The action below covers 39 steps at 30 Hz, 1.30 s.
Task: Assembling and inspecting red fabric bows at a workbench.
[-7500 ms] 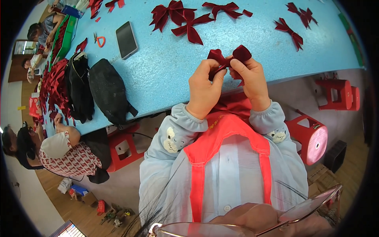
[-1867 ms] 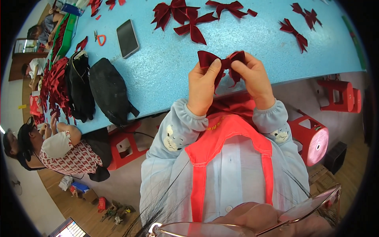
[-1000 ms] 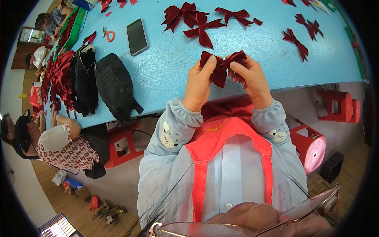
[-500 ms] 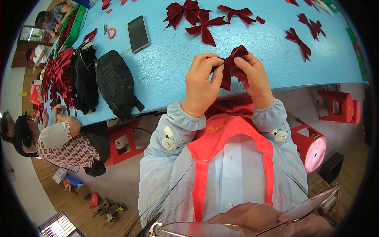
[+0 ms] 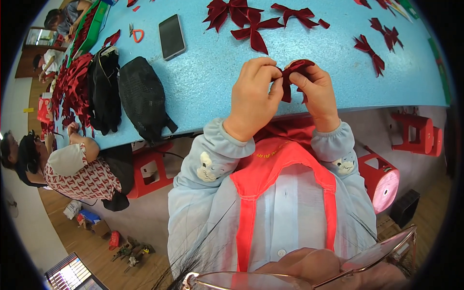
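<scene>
A dark red velvety ribbon bow (image 5: 287, 89) is hanging between both hands, just above the near edge of the bench. The left hand (image 5: 255, 94) is pinching it near the middle with thumb and fingertips; the right hand's (image 5: 316, 94) grip is pressing a loop between thumb and bent fingers. The bow is probably behaving as light, soft and easily creased, with its gathered middle likely offering the firmest hold and its loops wanting only gentle pressure. Beyond it, similar dark red bows (image 5: 256, 32) are lying on the speckled light-blue bench (image 5: 208, 79). Leftward, a black smartphone (image 5: 172, 37), orange-handled snips (image 5: 138, 36) and a black mesh pouch (image 5: 141, 94) are resting. Further out, a co-worker in a red-and-white patterned top (image 5: 87, 181) is sitting along the bench, and red plastic stools (image 5: 419, 135) are standing at right.
</scene>
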Motion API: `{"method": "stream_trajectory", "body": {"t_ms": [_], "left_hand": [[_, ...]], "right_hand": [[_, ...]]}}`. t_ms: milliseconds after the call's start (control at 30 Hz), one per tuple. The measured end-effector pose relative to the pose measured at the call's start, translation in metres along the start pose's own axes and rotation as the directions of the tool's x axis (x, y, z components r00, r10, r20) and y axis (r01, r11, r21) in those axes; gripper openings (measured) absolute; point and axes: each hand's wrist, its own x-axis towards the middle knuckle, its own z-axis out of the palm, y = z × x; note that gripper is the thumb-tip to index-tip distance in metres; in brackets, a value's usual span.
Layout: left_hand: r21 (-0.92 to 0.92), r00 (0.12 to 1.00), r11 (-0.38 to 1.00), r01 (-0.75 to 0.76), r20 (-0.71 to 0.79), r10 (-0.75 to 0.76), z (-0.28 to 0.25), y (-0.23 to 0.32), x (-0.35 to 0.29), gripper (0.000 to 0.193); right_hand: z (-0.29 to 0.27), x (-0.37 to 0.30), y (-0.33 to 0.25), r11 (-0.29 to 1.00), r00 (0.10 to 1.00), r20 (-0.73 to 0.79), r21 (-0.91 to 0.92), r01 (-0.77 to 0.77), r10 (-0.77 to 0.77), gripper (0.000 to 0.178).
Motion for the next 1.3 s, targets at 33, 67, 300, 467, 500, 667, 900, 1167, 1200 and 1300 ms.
{"method": "stream_trajectory", "body": {"t_ms": [33,67,300,467,500,667,900,1167,1200,1300], "left_hand": [[-0.11,0.994,0.989,0.095,0.063,-0.089,-0.001,0.0,0.0,0.011],[-0.112,0.993,0.989,0.1,0.066,-0.093,-0.004,-0.001,0.0,0.011],[-0.616,0.61,0.164,0.77,0.637,-0.471,-0.014,-0.008,-0.001,0.014],[-0.628,0.585,0.065,0.775,0.675,-0.451,-0.013,-0.014,-0.004,0.014],[-0.632,0.61,0.133,0.763,0.637,-0.472,-0.013,-0.014,-0.004,0.013],[-0.676,0.647,0.201,0.709,0.51,-0.567,-0.005,-0.011,-0.006,0.012],[-0.649,0.715,0.332,0.685,0.508,-0.481,-0.008,-0.011,-0.007,0.012],[-0.693,0.695,0.204,0.692,0.561,-0.451,-0.007,-0.013,-0.012,0.012],[-0.679,0.689,0.228,0.698,0.549,-0.474,-0.007,-0.011,-0.014,0.013],[-0.656,0.654,0.21,0.725,0.56,-0.509,-0.009,-0.008,-0.014,0.013]], "right_hand": [[0.002,0.0,-0.004,1.0,1.0,0.012,0.004,0.01,-0.01,0.022],[0.004,0.0,-0.008,1.0,1.0,0.024,0.007,0.019,-0.019,0.02],[-0.009,0.007,-0.008,0.94,0.948,0.251,0.23,-0.252,0.193,0.017],[-0.007,0.005,-0.005,0.918,0.941,0.234,0.259,-0.301,0.242,0.018],[-0.006,0.006,-0.004,0.923,0.949,0.21,0.258,-0.287,0.237,0.019],[0.01,0.002,-0.01,0.986,0.985,0.05,0.033,-0.165,0.164,0.024],[-0.002,0.002,-0.006,0.969,0.965,0.167,0.106,-0.224,0.204,0.032],[0.004,-0.005,-0.015,0.983,0.977,0.168,-0.144,-0.11,0.133,0.038],[0.004,-0.005,-0.015,0.983,0.976,0.169,-0.145,-0.11,0.134,0.038],[0.004,-0.005,-0.018,0.974,0.963,0.232,-0.211,-0.084,0.134,0.04]]}}
